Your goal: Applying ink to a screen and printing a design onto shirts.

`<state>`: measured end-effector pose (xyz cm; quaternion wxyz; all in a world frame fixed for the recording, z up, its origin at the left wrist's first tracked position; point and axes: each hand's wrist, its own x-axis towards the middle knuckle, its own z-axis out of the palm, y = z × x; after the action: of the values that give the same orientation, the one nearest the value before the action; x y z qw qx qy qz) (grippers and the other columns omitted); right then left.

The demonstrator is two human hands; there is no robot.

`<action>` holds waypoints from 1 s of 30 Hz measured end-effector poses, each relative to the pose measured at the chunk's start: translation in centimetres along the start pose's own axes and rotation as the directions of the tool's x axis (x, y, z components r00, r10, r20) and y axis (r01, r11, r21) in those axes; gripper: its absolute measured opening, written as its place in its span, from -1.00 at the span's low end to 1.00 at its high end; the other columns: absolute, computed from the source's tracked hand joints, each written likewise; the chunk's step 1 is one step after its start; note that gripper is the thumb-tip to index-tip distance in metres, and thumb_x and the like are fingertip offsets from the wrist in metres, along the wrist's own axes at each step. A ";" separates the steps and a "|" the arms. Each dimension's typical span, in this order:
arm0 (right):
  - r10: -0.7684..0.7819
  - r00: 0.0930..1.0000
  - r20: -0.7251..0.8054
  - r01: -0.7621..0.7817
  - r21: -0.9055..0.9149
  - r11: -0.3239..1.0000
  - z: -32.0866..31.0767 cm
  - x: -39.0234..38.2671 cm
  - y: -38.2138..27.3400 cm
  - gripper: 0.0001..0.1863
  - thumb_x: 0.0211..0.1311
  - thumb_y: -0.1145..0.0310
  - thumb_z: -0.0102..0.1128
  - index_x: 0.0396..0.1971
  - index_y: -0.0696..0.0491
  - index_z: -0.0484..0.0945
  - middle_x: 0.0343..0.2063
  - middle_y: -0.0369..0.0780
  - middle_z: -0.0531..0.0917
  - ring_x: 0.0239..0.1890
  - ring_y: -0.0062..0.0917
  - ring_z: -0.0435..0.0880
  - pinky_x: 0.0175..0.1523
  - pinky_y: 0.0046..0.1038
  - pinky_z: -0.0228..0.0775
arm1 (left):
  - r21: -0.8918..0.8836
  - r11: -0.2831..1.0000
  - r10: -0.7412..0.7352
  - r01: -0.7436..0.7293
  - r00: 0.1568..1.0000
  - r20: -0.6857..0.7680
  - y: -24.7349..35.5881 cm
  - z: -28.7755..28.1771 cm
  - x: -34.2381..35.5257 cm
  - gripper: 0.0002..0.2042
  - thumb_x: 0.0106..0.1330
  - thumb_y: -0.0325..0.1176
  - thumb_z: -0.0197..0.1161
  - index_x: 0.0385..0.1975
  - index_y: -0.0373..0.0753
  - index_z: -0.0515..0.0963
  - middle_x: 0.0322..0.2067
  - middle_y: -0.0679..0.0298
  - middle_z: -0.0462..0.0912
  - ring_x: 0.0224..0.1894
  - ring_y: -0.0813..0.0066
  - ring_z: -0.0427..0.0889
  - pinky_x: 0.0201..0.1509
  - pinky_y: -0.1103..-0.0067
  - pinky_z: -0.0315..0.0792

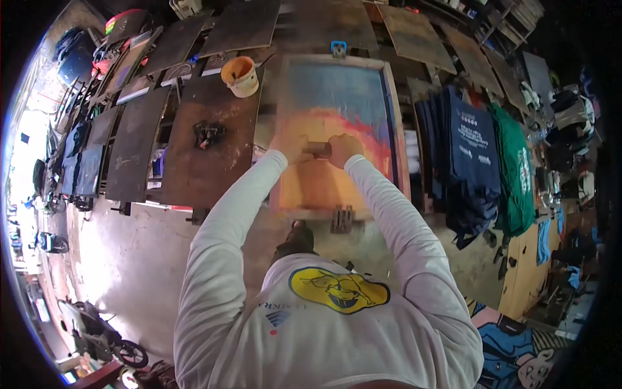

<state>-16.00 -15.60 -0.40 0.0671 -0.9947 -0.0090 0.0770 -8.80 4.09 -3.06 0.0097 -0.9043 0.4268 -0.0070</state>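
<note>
Brown bar (317, 150) gripped two-handed over a colour-streaked screen (334, 84)

Spreading stroke apparently in hand; best done with equal pressure at both ends, bar kept level and square to the side edges of the wooden frame (397, 126); bar seen near the screen's middle, a little toward its near edge; left hand (293, 147) closed around the bar's left end, right hand (345, 149) closed around its right end, both narrow; contact between bar and screen cannot be told

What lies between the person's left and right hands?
In the head view, a brown squeegee spans the gap between the left hand and the right hand, both gripping it.
</note>
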 end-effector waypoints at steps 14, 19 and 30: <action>0.122 0.992 -0.014 -0.122 0.000 0.992 0.2 12.0 1.4 -0.69 0.10 0.14 0.31 -0.15 -0.10 0.68 -0.19 -0.11 0.72 -0.13 -0.18 0.71 -0.02 -0.18 0.57 | -0.173 0.956 -0.222 0.237 0.970 0.101 -6.6 0.0 9.2 -0.57 0.05 -0.01 0.46 -0.20 -0.19 0.62 -0.21 0.02 0.70 -0.10 0.03 0.67 -0.06 0.24 0.54; 0.046 0.978 -0.201 -0.037 0.049 0.998 3.2 8.5 1.1 -0.67 0.17 0.18 0.24 -0.06 -0.09 0.67 -0.20 -0.11 0.72 -0.11 -0.21 0.71 -0.04 -0.17 0.56 | -0.140 0.969 -0.204 0.203 0.979 0.011 -4.4 1.7 6.1 -0.57 0.08 -0.09 0.45 -0.07 -0.14 0.64 -0.12 0.05 0.69 -0.03 0.08 0.65 0.03 0.30 0.54; 0.025 0.985 -0.171 -0.034 -0.048 0.998 6.8 -0.7 0.6 -0.64 0.17 0.03 0.16 -0.26 -0.03 0.73 -0.21 -0.09 0.73 -0.10 -0.26 0.70 0.03 -0.22 0.50 | -0.264 0.931 -0.261 0.253 0.965 0.006 4.5 2.8 1.1 -0.68 0.24 -0.13 0.24 -0.08 -0.12 0.64 -0.10 0.11 0.69 -0.02 0.13 0.65 0.02 0.32 0.55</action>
<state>-17.71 -15.31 -7.06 0.0414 -0.9991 0.0095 -0.0078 -11.57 0.43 -5.99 -0.1172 -0.9453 0.3023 0.0350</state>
